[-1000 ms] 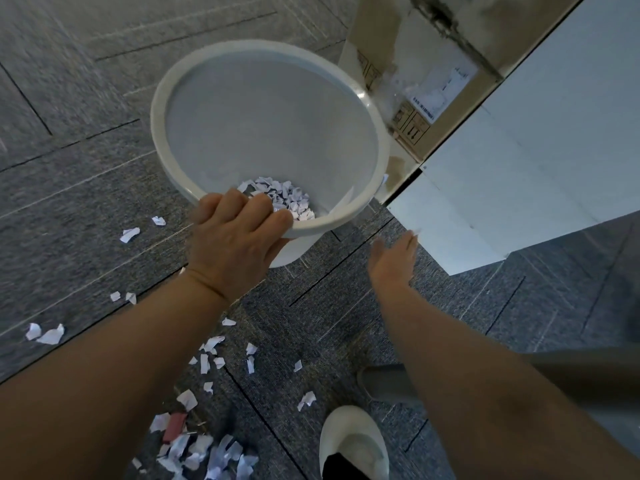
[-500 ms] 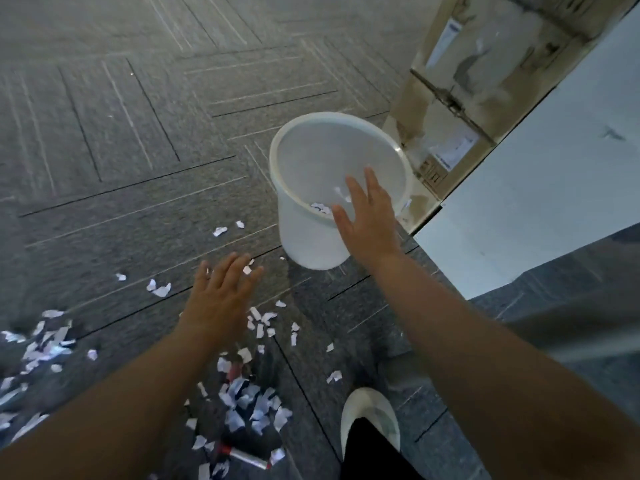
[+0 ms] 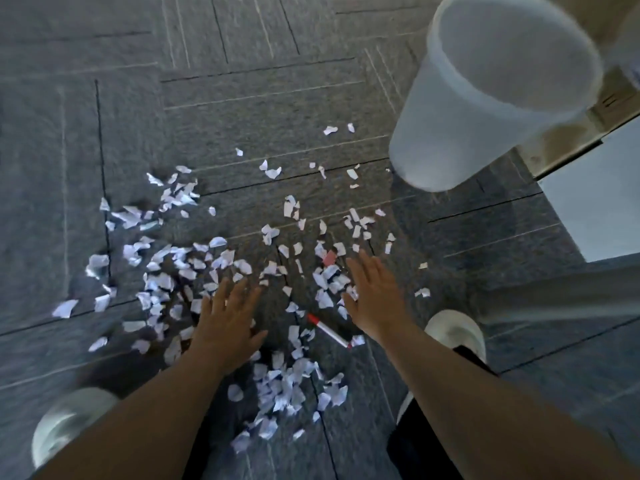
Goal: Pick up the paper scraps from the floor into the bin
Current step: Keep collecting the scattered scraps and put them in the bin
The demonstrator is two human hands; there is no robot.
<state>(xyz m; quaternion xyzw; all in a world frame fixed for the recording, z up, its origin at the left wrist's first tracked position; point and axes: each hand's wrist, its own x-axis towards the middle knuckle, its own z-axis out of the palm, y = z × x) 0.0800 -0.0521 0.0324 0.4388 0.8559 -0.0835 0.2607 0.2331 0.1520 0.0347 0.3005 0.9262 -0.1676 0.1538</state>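
Above the floor [image 3: 242, 98], the left hand [image 3: 227, 320] and right hand [image 3: 375, 296], fingers spread and empty, reach for paper scraps [image 3: 180, 268], which likely need gathering toward the bin [image 3: 485, 98].

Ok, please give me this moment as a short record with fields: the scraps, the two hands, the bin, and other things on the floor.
paper scraps: many, scattered on the grey floor
left hand: open, fingers spread over the paper scraps, holds nothing
right hand: open, fingers spread, holds nothing
bin: stands on the floor beyond the right hand, apart from both hands
bin contents: too blurred to tell
marker: red cap, lies between the hands
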